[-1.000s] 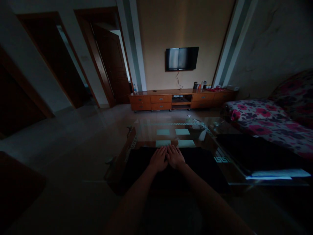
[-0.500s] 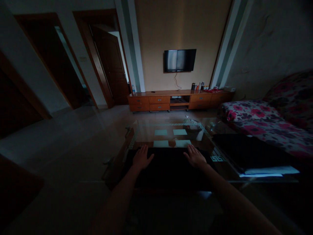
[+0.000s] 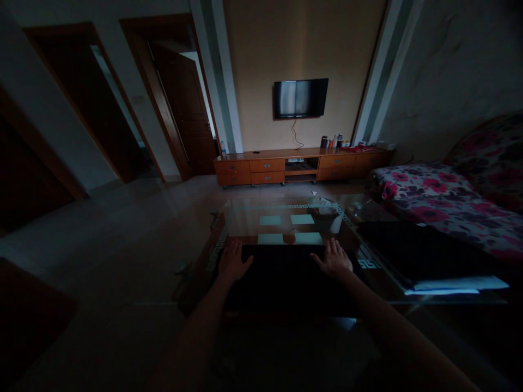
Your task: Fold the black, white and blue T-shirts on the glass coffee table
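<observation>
A dark, flat piece that looks like folded black cloth (image 3: 286, 283) lies on the near side of a glass coffee table (image 3: 241, 218). My left hand (image 3: 234, 261) rests flat near its far left corner, fingers pointing away and thumb spread inward. Near the far right corner, my right hand (image 3: 336, 260) lies palm down in the same way, thumb apart from the fingers. Neither hand grips anything. To the right, a black stack (image 3: 425, 247), perhaps folded cloth, has pale blue-white layers showing at its lower edge. Dim light hides the black pieces' details.
A floral sofa (image 3: 433, 182) stands right of the table. Across the room, a wooden TV cabinet (image 3: 267, 166) carries bottles and small items below a wall-mounted television (image 3: 300, 99). A wooden door (image 3: 183, 109) stands ajar at the left.
My hands have slid farther apart over the black cloth, the right one moving right and the left one slightly left. The black stack stays in place.
</observation>
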`<state>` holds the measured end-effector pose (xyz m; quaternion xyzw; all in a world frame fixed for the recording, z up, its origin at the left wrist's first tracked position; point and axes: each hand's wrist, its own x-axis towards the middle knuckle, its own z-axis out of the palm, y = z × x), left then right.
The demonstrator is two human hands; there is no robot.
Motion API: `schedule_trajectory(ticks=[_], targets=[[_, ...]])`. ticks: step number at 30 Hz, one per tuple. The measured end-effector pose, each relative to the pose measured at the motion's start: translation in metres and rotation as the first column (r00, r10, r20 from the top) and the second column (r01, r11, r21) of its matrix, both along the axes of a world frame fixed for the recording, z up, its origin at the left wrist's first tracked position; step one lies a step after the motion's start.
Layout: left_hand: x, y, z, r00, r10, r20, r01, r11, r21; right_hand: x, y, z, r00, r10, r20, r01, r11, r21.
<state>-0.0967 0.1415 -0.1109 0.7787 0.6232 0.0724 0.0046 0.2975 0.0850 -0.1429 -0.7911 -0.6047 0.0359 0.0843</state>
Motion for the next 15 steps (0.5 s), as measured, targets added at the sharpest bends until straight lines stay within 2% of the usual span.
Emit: schedule_trajectory(ticks=[6, 9, 12, 14, 15], targets=[[0.003, 0.0, -0.002, 0.995, 0.029, -0.09, -0.026, 0.999, 0.028, -0.004, 0.001, 0.001, 0.992, -0.044, 0.114, 0.05, 0.997, -0.051], [0.006, 0.0, 0.0, 0.989, 0.08, -0.124, -0.069, 0.994, 0.088, -0.008, 0.001, 0.009, 0.989, -0.065, 0.136, 0.077, 0.993, -0.086], [0.019, -0.001, 0.005, 0.988, 0.105, -0.114, -0.087, 0.984, 0.155, -0.028, 0.003, 0.022, 0.986, -0.098, 0.133, 0.107, 0.992, -0.068], [0.038, -0.004, 0.009, 0.996, 0.028, -0.09, -0.011, 0.983, 0.181, -0.057, 0.005, 0.03, 0.993, -0.025, 0.111, 0.027, 1.0, -0.01], [0.049, -0.006, 0.01, 0.996, -0.046, -0.079, 0.059, 0.982, 0.18, -0.075, 0.007, 0.034, 0.994, 0.064, 0.088, -0.066, 0.998, 0.023]])
